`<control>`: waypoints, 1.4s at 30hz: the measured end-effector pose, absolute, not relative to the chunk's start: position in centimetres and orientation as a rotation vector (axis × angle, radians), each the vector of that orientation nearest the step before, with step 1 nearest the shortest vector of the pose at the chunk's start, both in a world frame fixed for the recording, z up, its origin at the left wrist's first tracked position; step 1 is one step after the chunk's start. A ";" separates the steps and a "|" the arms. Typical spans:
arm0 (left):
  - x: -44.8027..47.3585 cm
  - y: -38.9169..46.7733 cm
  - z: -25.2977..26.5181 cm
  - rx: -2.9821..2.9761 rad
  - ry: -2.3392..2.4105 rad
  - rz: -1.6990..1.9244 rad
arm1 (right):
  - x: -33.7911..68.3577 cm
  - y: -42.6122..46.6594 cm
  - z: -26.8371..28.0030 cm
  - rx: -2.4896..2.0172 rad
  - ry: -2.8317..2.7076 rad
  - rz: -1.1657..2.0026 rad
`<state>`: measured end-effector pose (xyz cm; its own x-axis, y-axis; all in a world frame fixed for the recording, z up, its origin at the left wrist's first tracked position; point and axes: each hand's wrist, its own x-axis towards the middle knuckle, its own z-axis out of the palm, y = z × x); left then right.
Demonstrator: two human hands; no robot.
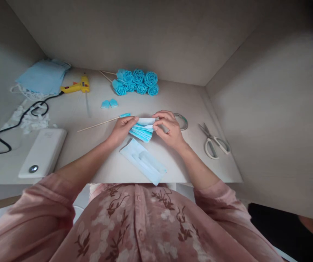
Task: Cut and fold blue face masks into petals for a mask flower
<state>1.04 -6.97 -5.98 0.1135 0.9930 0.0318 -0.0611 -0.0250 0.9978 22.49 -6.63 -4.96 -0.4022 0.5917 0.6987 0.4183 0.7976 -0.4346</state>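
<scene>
My left hand (125, 127) grips the left end of a pleated piece of blue face mask fabric (142, 134), thumb on top. My right hand (169, 128) pinches its right edge between thumb and fingers. The white inner side shows along the far edge, with blue folds fanned below. On the table just under it lies a flat, pale blue strip of mask fabric (143, 160) with its near corner over the edge. A thin wooden stick (99, 124) with a blue-wrapped tip rests beside my left hand. Behind my right hand is a roll of tape or wire (183, 122), partly hidden.
Scissors (213, 141) lie open at the right. Several blue fabric roses (138, 82) on sticks are at the back, with small blue petals (109, 104) nearer. A yellow glue gun (77, 86), stacked masks (43, 77), white scraps (35, 120) and a power bank (44, 152) occupy the left.
</scene>
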 end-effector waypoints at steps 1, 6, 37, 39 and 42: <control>1.0 -7.0 -5.9 1.255 1.071 1.170 | 22.5 -6.6 -5.0 -0.758 -2.044 0.230; 0.9 -7.1 -5.8 1.371 1.088 1.119 | 22.7 -6.5 -5.2 -0.775 -2.038 0.226; 0.9 -6.8 -6.1 1.372 1.139 1.147 | 22.9 -6.8 -4.4 -0.741 -2.026 0.151; 0.8 -6.8 -6.2 1.383 1.129 1.144 | 22.8 -6.6 -4.8 -0.746 -2.057 0.121; 0.7 -6.8 -6.3 1.377 1.114 1.137 | 22.7 -6.5 -5.2 -0.801 -2.089 0.103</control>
